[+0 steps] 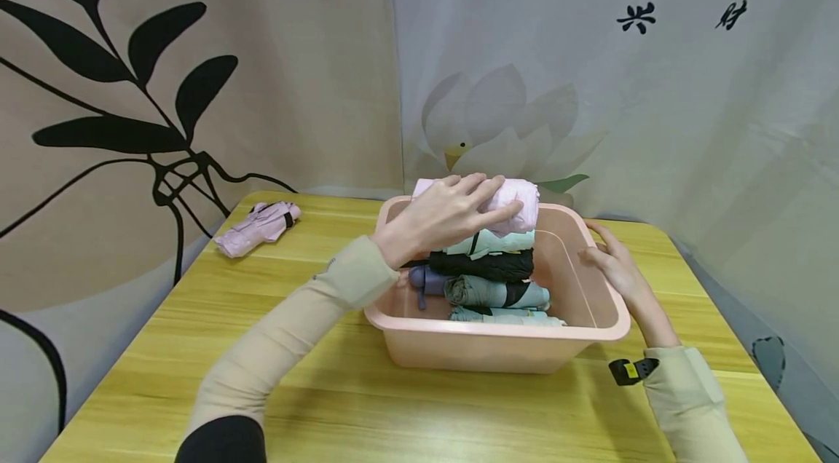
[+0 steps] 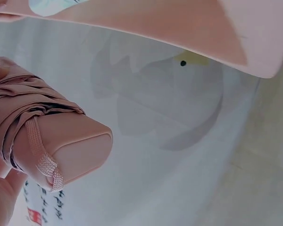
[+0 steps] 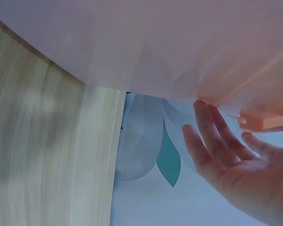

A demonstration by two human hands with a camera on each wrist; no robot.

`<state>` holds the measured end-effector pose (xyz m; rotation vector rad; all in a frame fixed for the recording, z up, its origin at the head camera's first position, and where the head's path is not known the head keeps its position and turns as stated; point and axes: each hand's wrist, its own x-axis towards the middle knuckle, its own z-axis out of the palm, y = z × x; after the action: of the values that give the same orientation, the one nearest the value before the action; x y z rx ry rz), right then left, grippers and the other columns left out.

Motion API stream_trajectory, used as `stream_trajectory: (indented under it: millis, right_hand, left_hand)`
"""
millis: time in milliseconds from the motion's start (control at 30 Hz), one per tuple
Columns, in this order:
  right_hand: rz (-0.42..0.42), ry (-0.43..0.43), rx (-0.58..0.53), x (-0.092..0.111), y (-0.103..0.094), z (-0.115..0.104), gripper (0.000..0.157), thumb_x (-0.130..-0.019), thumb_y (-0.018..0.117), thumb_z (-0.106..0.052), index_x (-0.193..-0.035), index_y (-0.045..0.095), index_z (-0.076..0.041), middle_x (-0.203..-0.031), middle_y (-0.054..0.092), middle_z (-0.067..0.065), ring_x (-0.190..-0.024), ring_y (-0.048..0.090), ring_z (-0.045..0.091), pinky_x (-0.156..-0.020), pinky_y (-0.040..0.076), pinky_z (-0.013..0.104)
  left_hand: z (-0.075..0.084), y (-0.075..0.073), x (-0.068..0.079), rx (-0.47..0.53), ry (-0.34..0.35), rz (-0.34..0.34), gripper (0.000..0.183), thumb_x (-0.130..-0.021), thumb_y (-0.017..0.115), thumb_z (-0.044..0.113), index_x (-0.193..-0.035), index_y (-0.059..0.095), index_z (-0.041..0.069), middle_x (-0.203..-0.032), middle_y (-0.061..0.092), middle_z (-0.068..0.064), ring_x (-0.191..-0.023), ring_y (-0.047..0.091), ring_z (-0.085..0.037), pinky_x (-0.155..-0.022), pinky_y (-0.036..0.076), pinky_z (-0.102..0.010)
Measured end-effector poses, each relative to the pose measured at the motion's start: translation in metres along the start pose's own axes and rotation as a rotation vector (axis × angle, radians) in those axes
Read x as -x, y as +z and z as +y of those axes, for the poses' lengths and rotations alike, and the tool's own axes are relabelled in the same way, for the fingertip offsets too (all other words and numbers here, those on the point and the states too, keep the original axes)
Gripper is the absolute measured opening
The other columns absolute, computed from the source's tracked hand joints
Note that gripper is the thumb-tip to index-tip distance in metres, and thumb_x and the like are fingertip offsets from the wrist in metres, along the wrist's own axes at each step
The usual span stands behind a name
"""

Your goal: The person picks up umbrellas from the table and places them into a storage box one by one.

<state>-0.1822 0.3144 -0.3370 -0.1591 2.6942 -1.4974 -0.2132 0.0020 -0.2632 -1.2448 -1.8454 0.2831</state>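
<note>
A folded pink umbrella [image 1: 518,202] is held in my left hand [image 1: 438,217] above the back of a pink plastic basin [image 1: 472,352]. The left wrist view shows its pleated cloth and a braided strap loop at the end of its handle [image 2: 80,155]. My right hand [image 1: 619,270] holds the basin's right rim, thumb over the edge and fingers against the outer wall. Inside the basin lie several rolled umbrellas: a mint one [image 1: 494,242], a black one [image 1: 488,266], a blue-purple one [image 1: 429,279] partly hidden, and a grey-teal one [image 1: 481,291] among them.
Another folded pink umbrella [image 1: 258,228] with a black band lies at the back left of the yellow wooden table [image 1: 367,405]. A printed curtain [image 1: 314,70] hangs behind the table. On the right wrist sits a black strap device [image 1: 631,371].
</note>
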Motion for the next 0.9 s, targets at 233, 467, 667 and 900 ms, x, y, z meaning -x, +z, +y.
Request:
stream_trajectory:
  millis: [233, 467, 667, 900]
  right_hand:
    - [-0.012, -0.003, -0.008, 0.0, 0.0, 0.001, 0.057, -0.093, 0.038, -0.019, -0.145, 0.016, -0.009, -0.126, 0.045, 0.033, -0.084, 0.055, 0.0, -0.07, 0.05, 0.02]
    - [-0.003, 0.008, -0.009, 0.0, 0.001, -0.001, 0.06, -0.093, 0.04, -0.021, -0.146, 0.015, -0.009, -0.129, 0.044, 0.035, -0.086, 0.056, 0.0, -0.07, 0.051, 0.02]
    - [0.0, 0.002, 0.005, -0.001, 0.001, -0.001, 0.059, -0.094, 0.04, -0.023, -0.146, 0.016, -0.009, -0.128, 0.045, 0.035, -0.088, 0.057, 0.002, -0.07, 0.051, 0.02]
    - [-0.017, -0.004, 0.019, 0.0, 0.002, -0.001, 0.057, -0.096, 0.038, -0.027, -0.146, 0.016, -0.011, -0.129, 0.044, 0.032, -0.095, 0.057, 0.01, -0.072, 0.05, 0.02]
  left_hand:
    - [0.005, 0.0, -0.014, 0.011, 0.04, -0.1, 0.036, -0.096, 0.041, 0.018, -0.13, 0.044, 0.03, -0.126, 0.052, -0.007, -0.105, 0.057, -0.022, -0.072, 0.053, -0.027]
    - [0.013, 0.003, -0.027, 0.036, 0.076, -0.17, 0.037, -0.096, 0.042, 0.025, -0.133, 0.043, 0.03, -0.13, 0.05, -0.007, -0.108, 0.056, -0.022, -0.075, 0.053, -0.028]
    - [0.019, 0.008, -0.033, 0.042, 0.106, -0.208, 0.041, -0.094, 0.044, 0.023, -0.134, 0.041, 0.03, -0.131, 0.049, -0.008, -0.106, 0.056, -0.021, -0.07, 0.053, -0.026]
    - [0.026, 0.014, -0.036, 0.031, 0.137, -0.223, 0.039, -0.096, 0.039, 0.018, -0.133, 0.04, 0.03, -0.127, 0.051, -0.007, -0.096, 0.058, -0.019, -0.062, 0.052, -0.024]
